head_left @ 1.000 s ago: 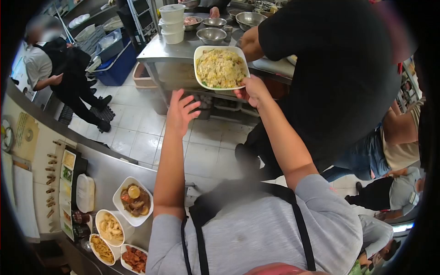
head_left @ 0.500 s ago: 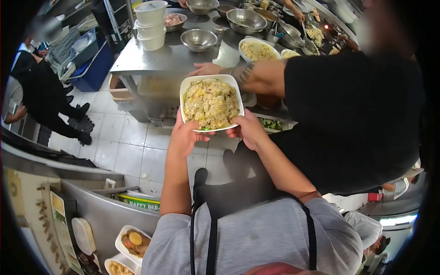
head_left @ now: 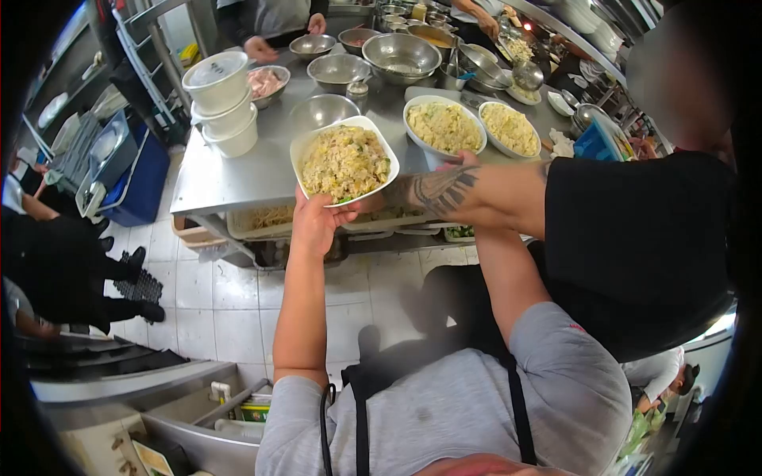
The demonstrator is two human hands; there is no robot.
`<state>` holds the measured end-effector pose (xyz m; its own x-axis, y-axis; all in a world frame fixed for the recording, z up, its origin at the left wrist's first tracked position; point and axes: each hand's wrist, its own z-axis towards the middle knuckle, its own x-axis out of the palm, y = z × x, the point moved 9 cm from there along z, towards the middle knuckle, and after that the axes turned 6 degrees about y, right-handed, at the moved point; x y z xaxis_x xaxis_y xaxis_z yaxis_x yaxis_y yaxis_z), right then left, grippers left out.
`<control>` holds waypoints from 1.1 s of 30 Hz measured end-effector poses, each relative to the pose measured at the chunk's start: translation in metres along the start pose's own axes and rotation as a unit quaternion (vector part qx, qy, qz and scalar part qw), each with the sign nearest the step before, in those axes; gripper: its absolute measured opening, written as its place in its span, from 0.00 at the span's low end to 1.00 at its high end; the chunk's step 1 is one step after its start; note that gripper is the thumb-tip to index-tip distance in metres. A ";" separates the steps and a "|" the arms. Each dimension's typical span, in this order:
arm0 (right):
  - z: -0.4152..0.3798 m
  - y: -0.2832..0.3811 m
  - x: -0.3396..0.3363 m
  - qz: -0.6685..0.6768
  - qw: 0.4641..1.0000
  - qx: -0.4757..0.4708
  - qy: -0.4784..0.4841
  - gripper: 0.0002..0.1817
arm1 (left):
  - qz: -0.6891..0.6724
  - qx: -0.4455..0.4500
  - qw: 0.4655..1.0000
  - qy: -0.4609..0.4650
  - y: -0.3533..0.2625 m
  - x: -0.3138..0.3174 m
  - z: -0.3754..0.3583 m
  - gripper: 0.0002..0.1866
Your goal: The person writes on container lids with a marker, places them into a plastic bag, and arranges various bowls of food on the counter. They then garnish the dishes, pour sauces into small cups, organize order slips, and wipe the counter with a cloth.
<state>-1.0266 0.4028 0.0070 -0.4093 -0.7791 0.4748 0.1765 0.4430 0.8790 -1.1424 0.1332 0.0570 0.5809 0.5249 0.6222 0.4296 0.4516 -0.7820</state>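
My left hand (head_left: 317, 222) clamps a square rice bowl (head_left: 299, 153), best held level; my right hand (head_left: 468, 159) is at an oval bowl (head_left: 436, 160), grip unclear.

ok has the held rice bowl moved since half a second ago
Yes, up the view: the held bowl was mostly below the edge of the table, now mostly above.

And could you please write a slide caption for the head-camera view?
The wearer's left hand holds a white bowl of fried rice by a steel counter.
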 end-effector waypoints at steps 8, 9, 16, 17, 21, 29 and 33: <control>-0.047 -0.023 0.024 0.048 0.998 -0.025 0.012 0.11 | -0.022 -0.012 0.997 0.072 -0.001 -0.007 0.012 0.25; -0.055 -0.033 0.022 0.051 0.998 -0.030 0.003 0.12 | -0.014 -0.018 0.997 0.075 -0.003 -0.009 0.013 0.25; -0.099 -0.101 0.000 0.077 0.993 -0.053 -0.067 0.13 | 0.008 -0.035 0.992 0.118 0.017 -0.018 0.052 0.22; -0.099 -0.108 0.000 0.077 0.993 -0.053 -0.070 0.13 | 0.005 -0.035 0.992 0.124 0.020 -0.019 0.057 0.22; -0.111 -0.132 0.012 0.088 0.991 -0.056 -0.079 0.13 | 0.000 -0.053 0.991 0.121 0.023 -0.017 0.062 0.21; -0.122 -0.165 0.039 0.103 0.992 -0.028 -0.066 0.15 | 0.032 -0.109 0.988 0.106 0.073 -0.030 0.132 0.20; -0.111 -0.183 0.068 0.109 0.994 0.018 -0.006 0.15 | -0.022 -0.059 0.993 0.096 0.095 -0.039 0.143 0.23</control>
<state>-0.9872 0.2193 -0.1168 -0.3759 -0.6571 0.6533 0.2310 0.6163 0.7528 -1.2234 0.2589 -0.0365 0.6761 0.3530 0.6467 0.5298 0.3771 -0.7597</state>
